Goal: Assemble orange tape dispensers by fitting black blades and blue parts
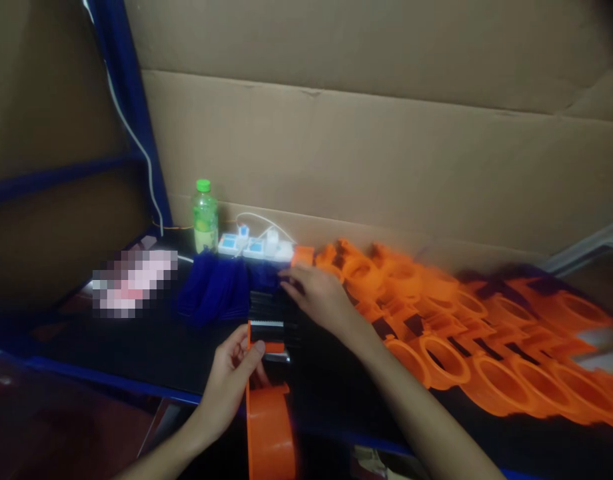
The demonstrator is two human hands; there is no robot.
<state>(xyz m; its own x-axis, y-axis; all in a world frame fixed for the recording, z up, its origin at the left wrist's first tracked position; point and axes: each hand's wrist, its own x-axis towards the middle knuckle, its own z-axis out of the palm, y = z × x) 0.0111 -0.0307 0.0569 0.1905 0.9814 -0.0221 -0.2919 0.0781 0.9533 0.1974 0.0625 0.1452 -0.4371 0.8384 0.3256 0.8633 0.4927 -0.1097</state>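
Note:
My left hand (231, 367) grips an orange plastic tape dispenser (271, 427) with a serrated metal edge at its upper end. The thumb lies across the front and the fingers go behind the frame. Farther back, my right hand (319, 293) reaches over dark blue pieces (264, 275), its thumb and fingers apart; whether the fingertips touch them I cannot tell. Below that hand lies a stack of dark strips (266, 305). A heap of blue flat pieces (216, 287) rests left of it.
Rows of orange tape dispensers (491, 380) fill the right of the black table (151, 353). A white power strip (256, 247) with plugs and a green-capped bottle (205, 217) stand against the cardboard wall (336, 147). A blurred-out item (131, 287) lies at left.

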